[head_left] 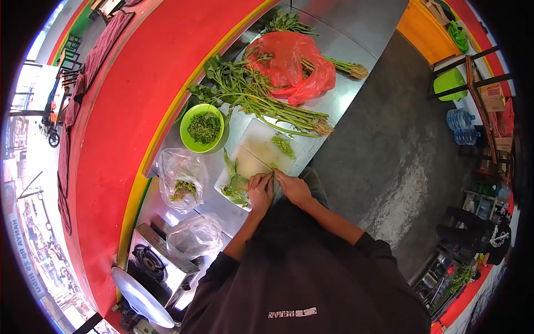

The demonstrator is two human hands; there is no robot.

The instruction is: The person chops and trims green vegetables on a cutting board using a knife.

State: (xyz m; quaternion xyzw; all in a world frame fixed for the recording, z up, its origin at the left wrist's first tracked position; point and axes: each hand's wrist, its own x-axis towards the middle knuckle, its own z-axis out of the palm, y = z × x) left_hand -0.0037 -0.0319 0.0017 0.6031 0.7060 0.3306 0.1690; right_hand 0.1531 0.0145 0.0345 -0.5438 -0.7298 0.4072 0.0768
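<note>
Both hands meet at the near edge of a white cutting board [253, 139]. My left hand [260, 192] is closed over green stems, whose leaves [236, 183] spread over the board's left part. My right hand [293, 188] is closed right beside it, fingertips near the stems; what it grips is too hidden to make out. A thin dark line, perhaps a knife blade [257, 158], runs over the board from the fingers. Chopped green pieces [283, 146] lie at the board's right side. A green bowl [188, 146] of chopped leaves stands beyond the board.
Long rooted stalks [283, 114] and a red plastic bag [295, 61] lie farther up the metal counter [347, 33]. Clear bags [182, 172] and a gas stove [150, 261] are at the left. A person [484, 236] is at the far right.
</note>
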